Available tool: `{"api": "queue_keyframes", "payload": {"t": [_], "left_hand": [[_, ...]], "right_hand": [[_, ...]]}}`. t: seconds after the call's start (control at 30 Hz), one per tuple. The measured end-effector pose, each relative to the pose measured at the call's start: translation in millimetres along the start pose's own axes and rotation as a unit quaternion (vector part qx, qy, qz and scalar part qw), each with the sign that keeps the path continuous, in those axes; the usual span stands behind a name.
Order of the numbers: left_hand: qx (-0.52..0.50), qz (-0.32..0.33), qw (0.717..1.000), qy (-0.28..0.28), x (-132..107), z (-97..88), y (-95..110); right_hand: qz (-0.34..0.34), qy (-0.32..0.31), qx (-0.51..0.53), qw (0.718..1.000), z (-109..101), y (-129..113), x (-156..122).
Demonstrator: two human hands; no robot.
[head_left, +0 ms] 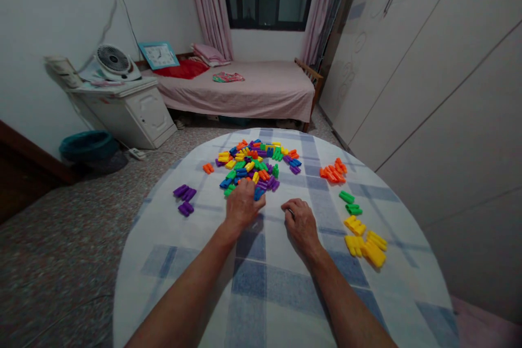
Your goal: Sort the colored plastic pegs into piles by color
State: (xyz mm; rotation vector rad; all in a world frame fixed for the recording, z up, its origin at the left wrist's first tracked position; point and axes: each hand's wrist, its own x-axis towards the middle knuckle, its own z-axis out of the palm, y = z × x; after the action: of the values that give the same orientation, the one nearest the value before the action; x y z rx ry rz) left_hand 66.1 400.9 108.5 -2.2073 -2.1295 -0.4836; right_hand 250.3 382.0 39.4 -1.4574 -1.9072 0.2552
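A heap of small plastic building pieces [240, 164] in purple, blue, green, yellow and orange lies on the round table. My left hand [243, 207] reaches over its near edge, thumb apart from the fingers. A blue piece [259, 194] shows beside its thumb; the fingertips are partly hidden. To the right, my right hand [302, 224] rests low over the cloth with loosely bent fingers and nothing visible in it. Sorted pieces lie apart: purple ones [185, 193] at left, and orange ones [333, 174], green ones [353, 209] and yellow ones [373, 253] at right.
A blue-and-white checked cloth [183, 293] covers the table. Beyond it are a bed [261, 87], a white cabinet [149, 111] with a fan [114, 60], and a bin [87, 145]. A tall wardrobe [428, 76] stands along the right. One orange piece [207, 168] lies left of the heap.
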Motion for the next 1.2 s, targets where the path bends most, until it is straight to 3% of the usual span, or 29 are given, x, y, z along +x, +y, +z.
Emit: {"api": "queue_keyframes", "payload": {"t": [0.13,0.23,0.3,0.43,0.6,0.7,0.77,0.9,1.07,1.2], "left_hand": [[0.043,-0.116,0.992,-0.006,-23.5,-28.3,-64.5],[0.075,-0.191,0.977,-0.053,-46.4,-34.3,-106.3],[0.086,-0.217,0.970,-0.067,-60.3,-32.1,-122.9],[0.093,-0.230,0.967,-0.060,-76.5,-21.6,-131.9],[0.109,-0.230,0.967,-0.034,-74.4,-21.1,-134.1],[0.128,-0.249,0.959,-0.042,-62.1,-32.6,-143.7],[0.119,-0.255,0.956,-0.080,-50.1,-39.3,-152.8],[0.037,-0.226,0.963,-0.145,-24.8,-36.3,-171.6],[-0.008,-0.187,0.976,-0.115,1.2,-16.0,-185.5],[-0.001,-0.181,0.978,-0.105,17.8,-11.0,-184.4]], "right_hand": [[0.000,-0.003,0.004,1.000,1.2,1.7,0.0],[0.001,-0.006,0.006,1.000,1.2,2.6,0.1],[0.000,-0.006,0.006,1.000,1.0,3.0,0.1],[-0.006,-0.004,0.008,1.000,1.5,4.3,0.1],[-0.009,0.001,0.005,1.000,2.5,6.0,0.3],[-0.014,0.004,0.010,1.000,2.4,6.2,0.7],[-0.015,0.006,0.015,1.000,2.2,6.0,0.9],[-0.015,0.006,0.018,1.000,2.2,5.8,0.9],[-0.009,0.000,0.017,1.000,1.6,4.8,0.1],[-0.003,-0.002,0.019,1.000,0.5,3.1,0.1]]}}
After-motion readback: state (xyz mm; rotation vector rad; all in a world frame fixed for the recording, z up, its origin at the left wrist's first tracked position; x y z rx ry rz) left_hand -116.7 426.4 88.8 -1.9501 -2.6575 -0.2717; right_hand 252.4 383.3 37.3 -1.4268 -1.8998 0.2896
